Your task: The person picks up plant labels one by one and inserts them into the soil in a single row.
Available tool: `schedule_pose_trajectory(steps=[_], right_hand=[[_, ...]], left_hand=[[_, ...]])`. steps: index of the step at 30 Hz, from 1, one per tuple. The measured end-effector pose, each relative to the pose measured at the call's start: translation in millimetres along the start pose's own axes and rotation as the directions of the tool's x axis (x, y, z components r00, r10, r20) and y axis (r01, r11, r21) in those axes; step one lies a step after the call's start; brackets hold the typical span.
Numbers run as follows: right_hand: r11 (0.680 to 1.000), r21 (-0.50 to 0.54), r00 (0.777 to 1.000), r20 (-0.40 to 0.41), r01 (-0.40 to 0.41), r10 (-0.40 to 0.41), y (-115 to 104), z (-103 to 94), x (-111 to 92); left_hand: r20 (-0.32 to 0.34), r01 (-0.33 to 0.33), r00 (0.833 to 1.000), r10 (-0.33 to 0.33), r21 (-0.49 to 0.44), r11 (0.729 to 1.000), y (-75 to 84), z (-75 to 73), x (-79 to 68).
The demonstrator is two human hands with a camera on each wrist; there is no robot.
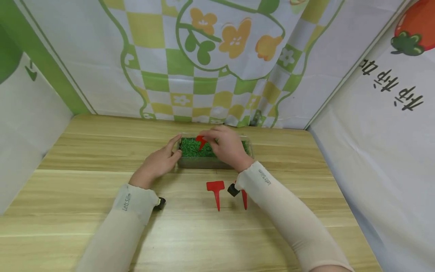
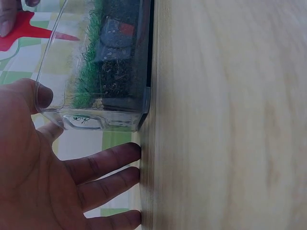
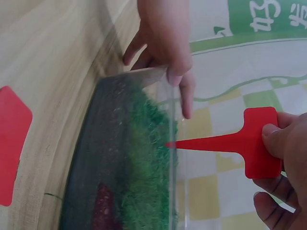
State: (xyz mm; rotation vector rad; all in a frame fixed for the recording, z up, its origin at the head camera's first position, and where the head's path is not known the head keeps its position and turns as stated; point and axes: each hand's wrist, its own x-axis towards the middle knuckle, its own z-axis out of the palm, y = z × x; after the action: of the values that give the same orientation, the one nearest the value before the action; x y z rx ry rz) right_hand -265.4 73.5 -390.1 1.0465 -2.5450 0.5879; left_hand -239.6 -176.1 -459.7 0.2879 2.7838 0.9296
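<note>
A clear plastic planter box [image 1: 200, 163] filled with dark soil and green grass [image 1: 190, 146] stands toward the back of the table. My left hand [image 1: 158, 163] holds its left end, thumb and index finger at the corners; the left wrist view shows the other fingers stretched out, tips at the tabletop. Over the box, my right hand [image 1: 228, 146] pinches the wide head of a red T-shaped plant label [image 3: 261, 141] between thumb and fingers. The label's pointed tip reaches down to the grass, tilted in the head view.
Two more red plant labels lie on the wooden table [image 1: 176, 234] in front of the box: one in plain view [image 1: 215, 186], the other label [image 1: 244, 200] partly covered by the right wrist camera [image 1: 233, 190]. A patterned curtain [image 1: 204, 90] hangs behind the table.
</note>
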Motion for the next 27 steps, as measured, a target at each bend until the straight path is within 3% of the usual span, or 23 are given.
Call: schedule_pose_trajectory(steps=[4,27], right_hand=[[0.999,-0.003,0.998,0.049,-0.033,0.033,4,7.8,3],[0.994,-0.080,0.984,0.161,-0.070,0.082,6,31.2,9]], left_hand=[[0.001,-0.005,1.000,0.005,-0.004,1.000,0.2,0.6,0.0],[0.014,0.014,1.000,-0.014,-0.006,1.000,0.0,-0.4,0.1]])
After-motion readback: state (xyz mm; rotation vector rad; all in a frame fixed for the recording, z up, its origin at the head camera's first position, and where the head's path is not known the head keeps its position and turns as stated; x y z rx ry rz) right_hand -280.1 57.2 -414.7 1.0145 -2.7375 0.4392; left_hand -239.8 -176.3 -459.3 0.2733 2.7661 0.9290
